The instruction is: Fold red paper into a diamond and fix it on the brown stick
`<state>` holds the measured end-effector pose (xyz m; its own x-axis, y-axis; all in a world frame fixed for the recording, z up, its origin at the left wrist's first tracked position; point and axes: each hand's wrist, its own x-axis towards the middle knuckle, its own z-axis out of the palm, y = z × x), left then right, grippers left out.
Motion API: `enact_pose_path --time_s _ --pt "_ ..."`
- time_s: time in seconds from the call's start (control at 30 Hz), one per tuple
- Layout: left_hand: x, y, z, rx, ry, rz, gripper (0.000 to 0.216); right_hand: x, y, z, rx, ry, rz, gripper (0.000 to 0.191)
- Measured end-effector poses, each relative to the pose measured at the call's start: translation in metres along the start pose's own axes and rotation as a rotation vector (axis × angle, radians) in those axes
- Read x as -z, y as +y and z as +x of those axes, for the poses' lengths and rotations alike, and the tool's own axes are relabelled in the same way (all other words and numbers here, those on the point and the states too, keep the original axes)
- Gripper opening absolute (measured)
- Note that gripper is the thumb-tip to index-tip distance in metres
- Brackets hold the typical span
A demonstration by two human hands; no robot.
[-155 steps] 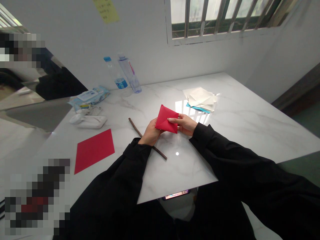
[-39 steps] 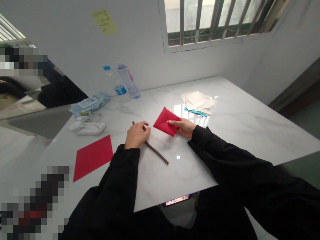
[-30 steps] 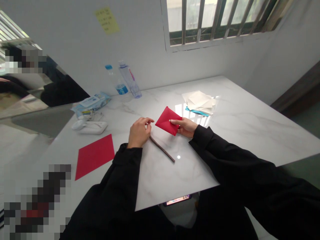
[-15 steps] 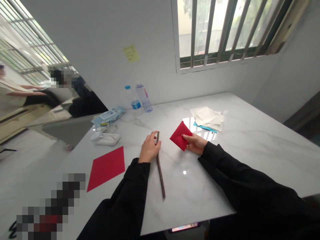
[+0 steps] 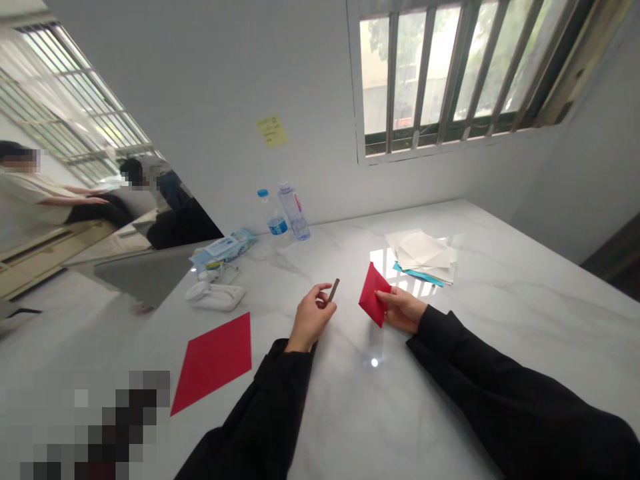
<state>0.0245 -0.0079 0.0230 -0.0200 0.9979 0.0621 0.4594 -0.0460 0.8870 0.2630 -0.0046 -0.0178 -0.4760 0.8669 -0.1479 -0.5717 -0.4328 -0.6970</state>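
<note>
My left hand (image 5: 311,320) is closed round a thin brown stick (image 5: 333,289), lifted off the white marble table (image 5: 500,313); only the stick's top end shows past my fingers. To its right, my right hand (image 5: 403,311) pinches a folded red paper (image 5: 373,301), held nearly edge-on just above the table. The two hands are a short gap apart. Both arms are in black sleeves.
A flat red sheet (image 5: 215,360) lies at front left. A stack of white and blue papers (image 5: 423,255) sits behind my right hand. Two water bottles (image 5: 287,213), a wipes pack (image 5: 223,248) and a white case (image 5: 215,295) stand at back left. People sit far left.
My left hand let go of the red paper, reached to the stick on the table, grasped it and raised it. My right hand kept the paper and turned it edge-on. The view tilted up.
</note>
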Motion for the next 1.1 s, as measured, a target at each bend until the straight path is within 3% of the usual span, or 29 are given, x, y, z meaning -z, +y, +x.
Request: enact_pose_path --time_s 0.13,0.37,0.77,1.1 --pt "-0.007 0.023 -0.013 0.028 -0.169 -0.374 0.061 0.001 -0.002 0.000 0.002 0.020 0.020 0.048" --pt "-0.014 0.046 -0.036 0.055 -0.309 -0.632 0.055 -0.004 -0.008 -0.004 0.086 -0.032 0.013 0.051" --pt "-0.021 0.063 -0.053 0.057 -0.434 -0.634 0.048 -0.014 -0.010 -0.007 0.233 -0.061 -0.098 0.046" --pt "-0.023 0.063 -0.055 0.072 -0.455 -0.650 0.052 -0.014 -0.015 -0.009 0.275 -0.018 -0.125 0.046"
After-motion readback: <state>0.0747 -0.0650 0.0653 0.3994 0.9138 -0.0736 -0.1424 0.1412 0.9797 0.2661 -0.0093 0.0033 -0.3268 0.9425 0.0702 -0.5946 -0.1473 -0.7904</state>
